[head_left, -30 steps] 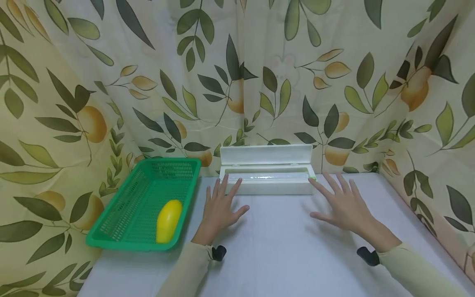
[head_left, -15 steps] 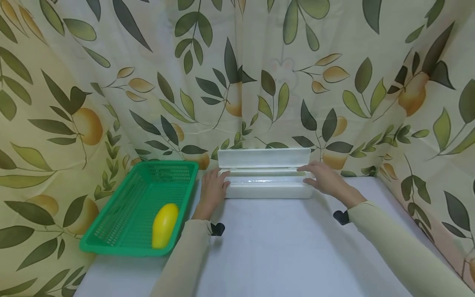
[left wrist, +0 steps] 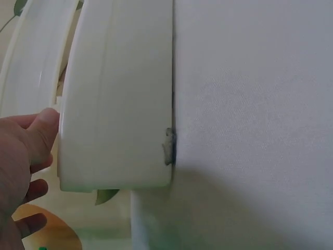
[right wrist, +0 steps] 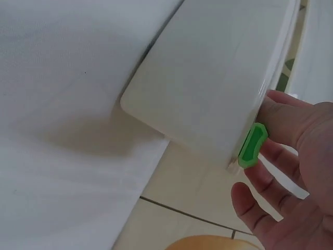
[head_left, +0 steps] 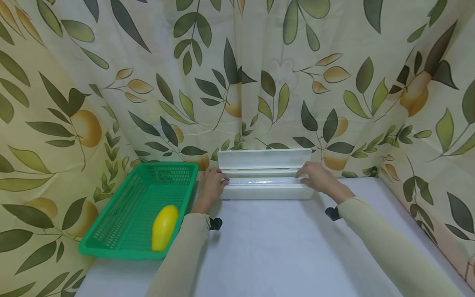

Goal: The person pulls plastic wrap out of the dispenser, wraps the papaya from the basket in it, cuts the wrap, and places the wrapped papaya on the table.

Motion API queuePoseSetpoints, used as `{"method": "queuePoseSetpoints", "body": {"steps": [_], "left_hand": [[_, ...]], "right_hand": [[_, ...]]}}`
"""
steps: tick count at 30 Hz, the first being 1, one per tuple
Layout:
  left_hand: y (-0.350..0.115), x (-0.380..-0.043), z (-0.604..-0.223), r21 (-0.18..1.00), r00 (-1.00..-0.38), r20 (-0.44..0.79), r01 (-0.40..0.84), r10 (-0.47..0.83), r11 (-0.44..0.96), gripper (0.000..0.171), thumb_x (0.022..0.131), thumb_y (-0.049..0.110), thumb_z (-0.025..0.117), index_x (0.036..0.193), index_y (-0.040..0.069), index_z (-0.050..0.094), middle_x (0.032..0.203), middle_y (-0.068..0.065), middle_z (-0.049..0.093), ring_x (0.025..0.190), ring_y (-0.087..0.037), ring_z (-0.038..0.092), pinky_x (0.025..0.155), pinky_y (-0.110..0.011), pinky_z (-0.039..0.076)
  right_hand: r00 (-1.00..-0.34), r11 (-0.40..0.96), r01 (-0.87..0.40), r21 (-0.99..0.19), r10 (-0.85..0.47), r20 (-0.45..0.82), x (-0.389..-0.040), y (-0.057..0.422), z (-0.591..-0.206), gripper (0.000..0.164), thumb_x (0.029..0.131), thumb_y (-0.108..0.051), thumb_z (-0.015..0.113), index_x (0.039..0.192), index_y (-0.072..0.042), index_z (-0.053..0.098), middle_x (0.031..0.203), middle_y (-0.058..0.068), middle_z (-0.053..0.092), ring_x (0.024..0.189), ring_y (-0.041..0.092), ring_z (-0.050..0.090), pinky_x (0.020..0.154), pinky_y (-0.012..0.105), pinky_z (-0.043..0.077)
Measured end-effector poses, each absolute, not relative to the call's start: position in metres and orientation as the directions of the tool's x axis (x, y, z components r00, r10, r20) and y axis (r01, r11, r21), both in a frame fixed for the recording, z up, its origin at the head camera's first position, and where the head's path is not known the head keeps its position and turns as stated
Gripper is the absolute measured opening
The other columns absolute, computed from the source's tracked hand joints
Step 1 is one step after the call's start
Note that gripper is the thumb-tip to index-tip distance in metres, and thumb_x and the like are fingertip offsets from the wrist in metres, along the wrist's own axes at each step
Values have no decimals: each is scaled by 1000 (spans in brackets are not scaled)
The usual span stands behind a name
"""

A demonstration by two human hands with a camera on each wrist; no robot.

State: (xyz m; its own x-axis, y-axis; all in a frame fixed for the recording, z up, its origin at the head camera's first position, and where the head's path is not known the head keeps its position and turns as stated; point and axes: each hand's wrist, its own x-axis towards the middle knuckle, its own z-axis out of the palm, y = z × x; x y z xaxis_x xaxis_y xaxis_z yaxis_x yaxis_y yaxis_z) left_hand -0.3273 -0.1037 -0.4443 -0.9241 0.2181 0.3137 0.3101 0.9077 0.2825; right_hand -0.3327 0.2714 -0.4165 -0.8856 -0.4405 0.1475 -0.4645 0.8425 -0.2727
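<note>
A white plastic wrap dispenser [head_left: 265, 192] stands at the back of the table with its lid [head_left: 264, 159] raised. Inside lies a shiny roll of plastic wrap [head_left: 261, 180]. At its left end, my left hand [head_left: 211, 185] pinches at the wrap's edge; the left wrist view has the thumb [left wrist: 46, 125] over the dispenser's upper edge. My right hand [head_left: 320, 179] does likewise at the right end, thumb and forefinger curled in at the wrap. Beside the right fingers sits the green slide cutter [right wrist: 253, 146]. The clear film between the fingertips is hard to make out.
A green plastic basket [head_left: 122, 252] stands left of the dispenser, holding a yellow mango-like fruit [head_left: 165, 228]. A white cloth covers the table [head_left: 274, 247]. Behind and at both sides hangs a leaf-patterned curtain [head_left: 267, 82].
Both hands, spread open before the dispenser a second ago, have moved forward to its two ends and curled their fingers at the wrap. Lately the right hand has shifted slightly left.
</note>
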Motion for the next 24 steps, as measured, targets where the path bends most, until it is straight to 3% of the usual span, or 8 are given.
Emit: {"method": "queuePoseSetpoints", "body": {"steps": [9,24], "left_hand": [[-102,-330,-442,226,-919,296,334,262,915,5,93,18,77,95,16,81,104,-7,63,106,-29,52,94,-45,44],[-102,-341,-446,317,-897,380,355,225,879,10,98,17,71,98,10,78,107,-9,73,107,-32,60,94,-49,47]], "right_hand": [[-876,835,-480,-267,-442,191,-333,268,-427,11,87,-1,79,94,-9,80,95,9,66,91,32,60,79,50,52],[-919,858,-384,-340,-320,230,-335,272,-428,8,96,-4,69,103,-2,73,100,12,69,93,30,63,80,49,54]]}}
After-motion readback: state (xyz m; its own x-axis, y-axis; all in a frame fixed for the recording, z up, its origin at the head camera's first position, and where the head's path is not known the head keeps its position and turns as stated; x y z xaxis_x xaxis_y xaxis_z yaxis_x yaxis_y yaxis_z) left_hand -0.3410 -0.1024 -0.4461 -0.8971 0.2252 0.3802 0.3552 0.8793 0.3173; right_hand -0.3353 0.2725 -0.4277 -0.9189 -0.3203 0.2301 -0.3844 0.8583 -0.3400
